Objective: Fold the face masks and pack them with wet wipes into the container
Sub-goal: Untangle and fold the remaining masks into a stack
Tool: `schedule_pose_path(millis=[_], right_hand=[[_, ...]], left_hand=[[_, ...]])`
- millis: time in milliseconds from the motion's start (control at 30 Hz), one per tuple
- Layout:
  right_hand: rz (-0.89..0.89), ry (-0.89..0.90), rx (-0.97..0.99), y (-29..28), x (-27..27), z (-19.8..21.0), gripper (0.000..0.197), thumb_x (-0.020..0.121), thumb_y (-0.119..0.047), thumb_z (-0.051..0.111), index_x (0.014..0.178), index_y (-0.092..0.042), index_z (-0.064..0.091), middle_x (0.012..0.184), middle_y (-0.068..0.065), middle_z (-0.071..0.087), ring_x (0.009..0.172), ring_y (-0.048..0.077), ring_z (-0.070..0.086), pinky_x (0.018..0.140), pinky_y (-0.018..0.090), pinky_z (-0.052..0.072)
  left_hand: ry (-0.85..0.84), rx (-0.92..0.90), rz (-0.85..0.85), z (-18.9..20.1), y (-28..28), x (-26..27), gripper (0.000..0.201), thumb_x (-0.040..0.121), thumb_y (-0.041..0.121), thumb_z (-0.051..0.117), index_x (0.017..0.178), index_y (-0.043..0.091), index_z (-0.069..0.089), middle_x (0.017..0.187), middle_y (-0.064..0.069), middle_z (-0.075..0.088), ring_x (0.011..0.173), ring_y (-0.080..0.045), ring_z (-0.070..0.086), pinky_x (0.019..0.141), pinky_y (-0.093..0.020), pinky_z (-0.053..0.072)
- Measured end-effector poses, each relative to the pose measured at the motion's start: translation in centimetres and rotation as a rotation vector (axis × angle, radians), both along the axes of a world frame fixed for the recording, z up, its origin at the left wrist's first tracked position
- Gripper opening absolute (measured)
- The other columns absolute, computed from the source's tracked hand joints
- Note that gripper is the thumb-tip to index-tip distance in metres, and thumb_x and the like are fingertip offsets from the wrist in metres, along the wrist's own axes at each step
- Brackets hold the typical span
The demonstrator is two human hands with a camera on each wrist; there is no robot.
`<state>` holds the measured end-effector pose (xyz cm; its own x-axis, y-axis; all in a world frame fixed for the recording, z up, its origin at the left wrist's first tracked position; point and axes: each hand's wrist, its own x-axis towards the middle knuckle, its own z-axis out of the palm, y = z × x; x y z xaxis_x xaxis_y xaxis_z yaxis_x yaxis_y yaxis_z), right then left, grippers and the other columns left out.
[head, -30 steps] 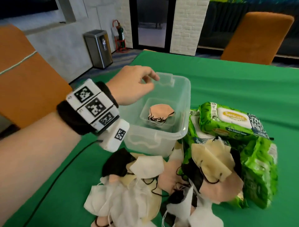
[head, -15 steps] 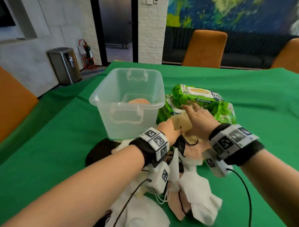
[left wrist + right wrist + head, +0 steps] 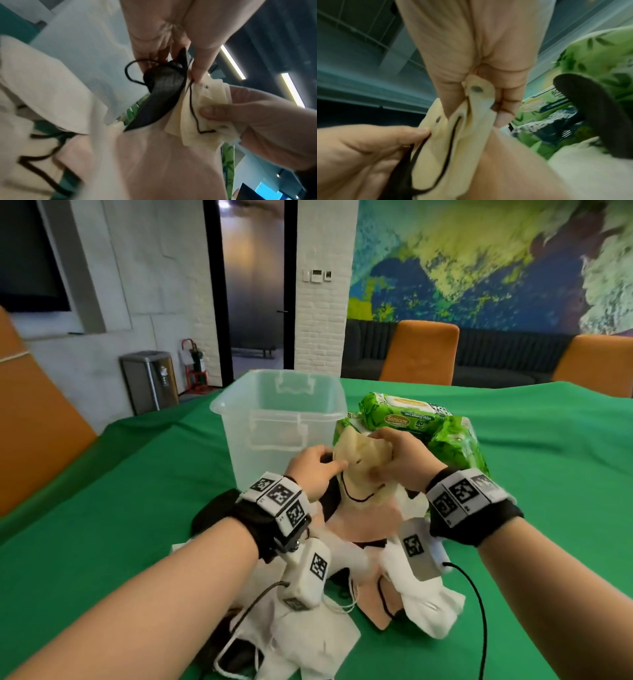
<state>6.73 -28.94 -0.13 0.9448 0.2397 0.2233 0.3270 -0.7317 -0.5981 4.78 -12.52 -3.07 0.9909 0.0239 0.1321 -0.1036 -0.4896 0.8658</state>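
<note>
Pinching the cream mask (image 3: 356, 460) in both hands (image 3: 315, 470) (image 3: 400, 460), you next crease it, then container (image 3: 274, 419) at 11 o'clock.

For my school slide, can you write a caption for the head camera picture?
Both hands, left hand and right hand, hold a cream face mask in front of the clear container.

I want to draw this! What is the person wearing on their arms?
Bare forearms, no sleeves. Each wrist has a black band carrying white blocks with black square code patterns. A white camera box hangs under the left wrist, another under the right, each trailing a thin black cable.
</note>
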Motion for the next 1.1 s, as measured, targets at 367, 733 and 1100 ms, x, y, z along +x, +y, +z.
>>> schedule_pose_path(millis=[367,733,1100], right_hand=[[0.348,0.153,0.507,3.9,-3.9,-1.3,0.030,0.069,0.005,0.074,0.086,-0.013,0.056,0.094,0.019,0.064,0.084,0.029,0.062,0.079,0.045,0.054],[0.415,0.254,0.330,6.4,-7.8,-2.4,0.021,0.078,-0.030,0.072,0.094,-0.020,0.062,0.098,0.005,0.070,0.087,0.009,0.066,0.081,0.027,0.053],[0.192,-0.074,0.252,7.4,-8.3,-2.9,0.026,0.074,-0.025,0.076,0.078,0.000,0.069,0.075,0.020,0.067,0.068,0.033,0.058,0.066,0.041,0.050]], left_hand=[[-0.156,-0.131,0.067,1.5,6.6,-6.8,0.027,0.081,0.005,0.069,0.093,0.018,0.049,0.068,-0.003,0.063,0.050,-0.004,0.057,0.048,-0.013,0.043],[-0.292,0.115,0.142,-0.9,8.1,-9.2,0.018,0.080,0.013,0.072,0.097,0.013,0.069,0.089,0.001,0.068,0.082,-0.011,0.060,0.070,-0.005,0.040],[-0.284,-0.057,0.020,-1.1,8.4,-11.6,0.034,0.078,0.005,0.072,0.089,0.035,0.061,0.092,-0.006,0.072,0.090,-0.022,0.068,0.087,-0.037,0.053]])
